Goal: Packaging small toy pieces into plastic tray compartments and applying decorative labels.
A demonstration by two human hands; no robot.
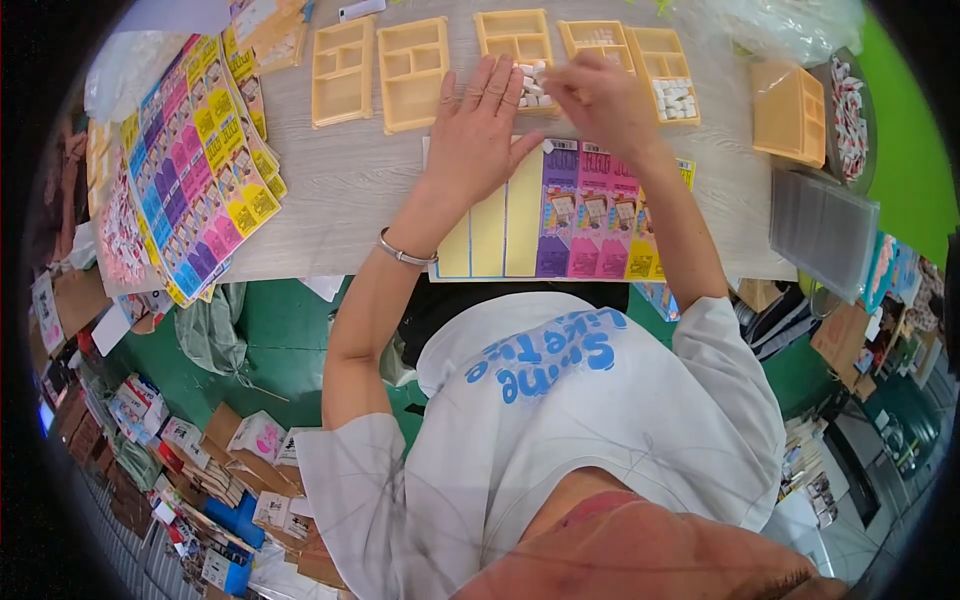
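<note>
My left hand [478, 128] lies palm down with its fingers stretched out, over the near left part of a pale orange compartment tray [513, 22]. Small white blocks [535, 83] fill the near compartment of that tray. To their right is my right hand [610, 105], its fingers drawn together in a pinch; what is between them, if anything, is hidden. Below both hands lies a printed card sheet [592, 215] with purple, pink and yellow strips; its left part shows plain yellow strips [490, 240]. One small white piece [548, 146] rests near the sheet's top edge.
Two trays without blocks [343, 75] stand to the left, and another with white blocks [674, 98] to the right. Stacked colourful sheets [205, 165] cover the table's left. Stacked trays [788, 112], a bowl of wrapped pieces [850, 120] and clear plastic cases [822, 225] line the right edge.
</note>
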